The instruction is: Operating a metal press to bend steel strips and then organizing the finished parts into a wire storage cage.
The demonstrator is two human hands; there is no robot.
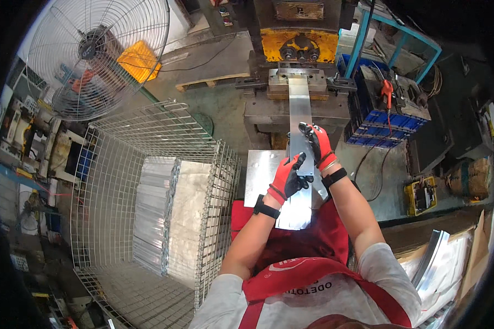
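A long flat metal strip [300, 118] runs from the die block [318, 82] of a press back toward my lap. Its far end lies on the die. In a red and black glove, my left hand [288, 178] grips the strip's left edge, close to its near part. My right hand [318, 145], gloved alike, is closed on the right edge a little farther up. Under the strip's near part, a shiny metal sheet [262, 171] lies in front of the press; the strip covers part of it.
A wire mesh cage [219, 181] with stacked metal strips [151, 211] stands at my left. Behind it is a large fan [93, 46]. Blue crates [362, 131] holding tools stand right of the press. A yellow basket [421, 196] and metal profiles [431, 257] are farther right.
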